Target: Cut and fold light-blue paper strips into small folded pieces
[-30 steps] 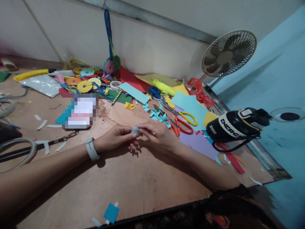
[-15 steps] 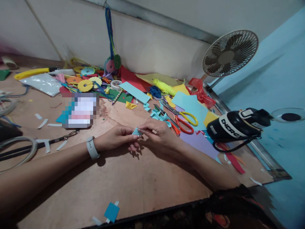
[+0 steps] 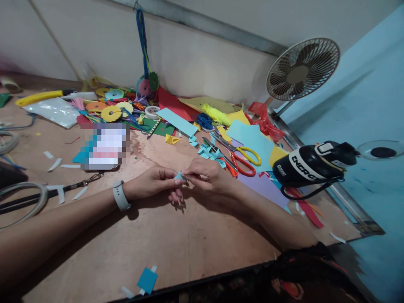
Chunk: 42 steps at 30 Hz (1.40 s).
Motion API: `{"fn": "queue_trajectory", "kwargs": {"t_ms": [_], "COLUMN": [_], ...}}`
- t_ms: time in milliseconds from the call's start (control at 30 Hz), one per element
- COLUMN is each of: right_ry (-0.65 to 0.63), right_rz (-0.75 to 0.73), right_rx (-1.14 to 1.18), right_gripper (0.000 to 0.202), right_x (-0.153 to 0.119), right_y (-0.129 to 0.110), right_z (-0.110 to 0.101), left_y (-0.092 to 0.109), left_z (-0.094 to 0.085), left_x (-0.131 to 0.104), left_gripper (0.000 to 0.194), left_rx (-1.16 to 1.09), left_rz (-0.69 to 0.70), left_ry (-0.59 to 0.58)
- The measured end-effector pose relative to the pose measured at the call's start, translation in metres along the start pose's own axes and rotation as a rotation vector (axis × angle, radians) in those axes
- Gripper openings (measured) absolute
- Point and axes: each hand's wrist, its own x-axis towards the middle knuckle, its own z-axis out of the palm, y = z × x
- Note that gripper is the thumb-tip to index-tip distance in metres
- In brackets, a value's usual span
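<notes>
A small folded piece of light blue paper (image 3: 179,176) is held above the middle of the wooden table. My left hand (image 3: 158,182), with a pale watch on its wrist, pinches it between thumb and forefinger. From the other side, the closed fingertips of my right hand (image 3: 206,176) grip its right edge. Just beyond my right hand lies a pile of light blue folded paper pieces (image 3: 210,151). Scissors with red handles (image 3: 243,165) and scissors with yellow handles (image 3: 251,155) lie beside that pile. A yellow folded paper piece (image 3: 172,139) sits farther back.
A black bottle (image 3: 304,164) lies tilted at the right, below a fan (image 3: 298,75). Left of my hands is a blurred-out phone (image 3: 105,147). Coloured paper discs (image 3: 111,113), yarn (image 3: 216,114) and paper sheets line the back. A blue square (image 3: 147,280) lies near the front edge.
The whole view has shifted slightly. Both hands stay on the small blue paper, with only a slight change in the fingers.
</notes>
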Motion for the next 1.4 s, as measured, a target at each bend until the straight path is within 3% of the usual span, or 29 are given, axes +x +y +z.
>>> {"fn": "queue_trajectory", "kwargs": {"t_ms": [333, 567, 633, 833, 1033, 1400], "right_ry": [-0.005, 0.007, 0.005, 0.071, -0.021, 0.018], "right_rz": [-0.012, 0.073, 0.13, 0.486, 0.455, 0.516], "right_rx": [0.013, 0.119, 0.149, 0.271, 0.345, 0.619], "right_gripper": [0.019, 0.017, 0.016, 0.02, 0.038, 0.04], "right_x": [-0.003, -0.002, -0.001, 0.003, 0.001, -0.012], "right_y": [0.003, -0.001, -0.003, -0.01, -0.006, -0.006], "right_z": [0.005, 0.006, 0.007, 0.008, 0.016, 0.035], "left_y": [0.0, 0.0, 0.0, 0.002, 0.003, 0.006], "left_z": [-0.004, -0.005, -0.005, -0.003, -0.003, 0.003], "left_x": [0.002, 0.001, 0.001, 0.0, 0.001, -0.001], "left_gripper": [0.035, 0.039, 0.039, 0.038, 0.04, 0.046], "left_rx": [0.07, 0.07, 0.075, 0.06, 0.04, 0.196], "left_rz": [-0.006, -0.015, -0.017, 0.004, 0.042, 0.093], "left_ry": [-0.034, -0.053, -0.035, 0.067, 0.068, 0.1]}}
